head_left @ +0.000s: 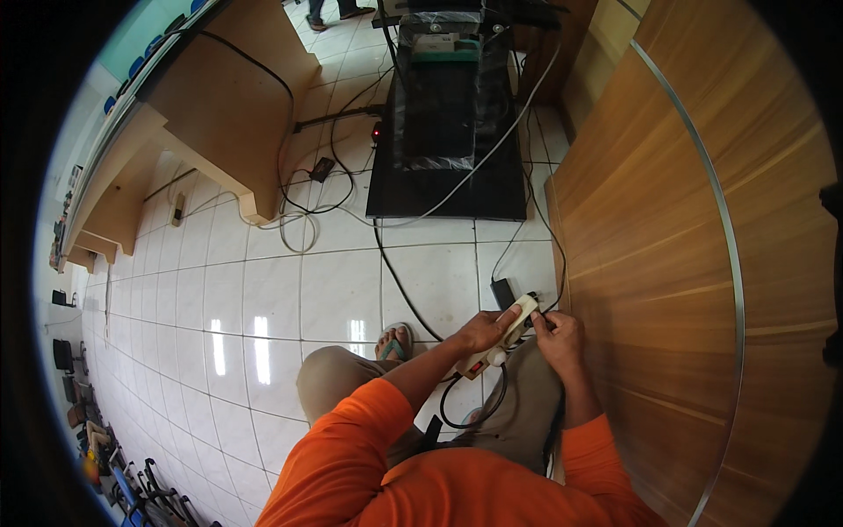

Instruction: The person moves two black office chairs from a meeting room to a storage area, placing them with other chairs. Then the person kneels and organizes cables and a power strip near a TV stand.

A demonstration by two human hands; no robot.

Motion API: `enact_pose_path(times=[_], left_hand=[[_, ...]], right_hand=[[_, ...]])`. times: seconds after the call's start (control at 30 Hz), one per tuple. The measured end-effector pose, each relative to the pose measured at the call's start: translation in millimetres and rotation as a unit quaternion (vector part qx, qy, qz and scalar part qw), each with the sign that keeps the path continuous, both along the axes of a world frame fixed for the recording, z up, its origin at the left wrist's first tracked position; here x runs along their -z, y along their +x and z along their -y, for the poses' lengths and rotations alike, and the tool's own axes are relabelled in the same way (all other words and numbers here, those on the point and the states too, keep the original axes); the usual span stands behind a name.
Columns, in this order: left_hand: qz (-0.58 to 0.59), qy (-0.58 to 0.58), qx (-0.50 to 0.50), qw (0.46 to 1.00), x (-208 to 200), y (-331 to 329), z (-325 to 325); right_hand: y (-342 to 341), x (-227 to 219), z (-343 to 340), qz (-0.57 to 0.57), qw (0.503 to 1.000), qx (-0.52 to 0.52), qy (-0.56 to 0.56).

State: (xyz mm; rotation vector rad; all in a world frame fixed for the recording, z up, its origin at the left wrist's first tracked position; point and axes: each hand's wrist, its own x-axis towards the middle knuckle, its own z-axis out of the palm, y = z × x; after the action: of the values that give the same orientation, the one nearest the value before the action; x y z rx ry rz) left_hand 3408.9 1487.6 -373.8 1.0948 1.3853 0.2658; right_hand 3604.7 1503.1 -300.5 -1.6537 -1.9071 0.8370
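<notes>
My left hand (488, 332) is closed around a cream-coloured power strip (526, 306), which slants up and to the right above my knees. A red switch (474, 366) shows at the strip's lower end, beside a round white plug (497, 357). My right hand (562, 341) pinches a small black plug at the strip's right side; the fingers partly cover it. From the strip's lower end a black cord (502, 400) loops down over my lap. A black power adapter (501, 293) lies on the floor just beyond the strip.
A wood-grain panel (650, 228) rises close on my right. Ahead stands a black stand base (448, 189) with cables around it. Left are a wooden desk (224, 105), a small black box (322, 169) and coiled cables (299, 233). Another person's feet (329, 19) show far off.
</notes>
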Motion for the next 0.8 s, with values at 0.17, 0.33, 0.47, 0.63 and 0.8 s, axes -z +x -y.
enact_pose_path(times=[0.17,0.33,0.47,0.63,0.8], left_hand=[[0.014,-0.011,-0.276,0.961,9,-58,-22],[-0.01,0.015,-0.177,0.984,-26,-51,-33],[-0.005,0.028,-0.202,0.979,-59,-49,-37],[-0.013,0.048,-0.206,0.977,-85,-65,-48],[0.011,-0.004,-0.241,0.97,-94,-68,-46]], right_hand=[[39,-38,-6,-0.071,0.995,0.074,0.016],[65,-25,-27,-0.013,0.997,0.07,0.008],[47,48,-65,0.085,0.992,0.09,-0.017],[31,120,-94,0.179,0.98,0.078,-0.05],[21,105,-97,0.081,0.993,0.087,-0.018]])
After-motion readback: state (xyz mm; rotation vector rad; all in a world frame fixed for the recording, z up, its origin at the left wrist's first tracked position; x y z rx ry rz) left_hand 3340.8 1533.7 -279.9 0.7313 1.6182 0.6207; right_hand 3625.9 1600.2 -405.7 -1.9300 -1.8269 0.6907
